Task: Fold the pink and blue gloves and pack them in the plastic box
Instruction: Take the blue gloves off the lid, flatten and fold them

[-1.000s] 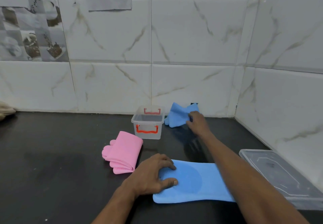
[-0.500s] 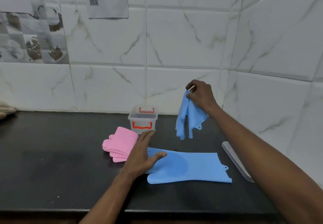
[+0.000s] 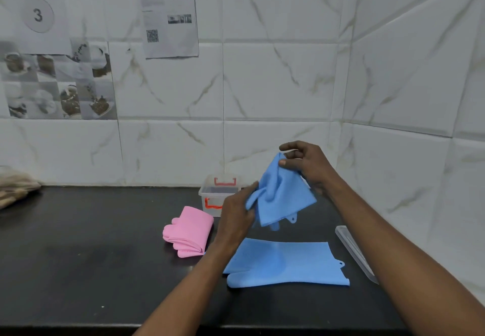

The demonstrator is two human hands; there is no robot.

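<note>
A crumpled blue glove (image 3: 282,194) hangs in the air above the black counter, held from both sides. My right hand (image 3: 305,164) pinches its top edge. My left hand (image 3: 236,215) grips its lower left part. A second blue glove (image 3: 286,263) lies flat on the counter below, untouched. The folded pink gloves (image 3: 190,230) rest to the left of it. The small clear plastic box (image 3: 214,191) with red handles stands open by the wall, partly hidden behind my left hand and the held glove.
The box's clear lid (image 3: 354,251) lies at the right, near the side wall, partly covered by my right forearm. A brownish cloth (image 3: 15,188) sits at the far left of the black counter (image 3: 91,257). Tiled walls close the back and right.
My left hand has left the flat blue glove and risen to grip the hanging glove. My right hand has brought that glove forward, away from the wall.
</note>
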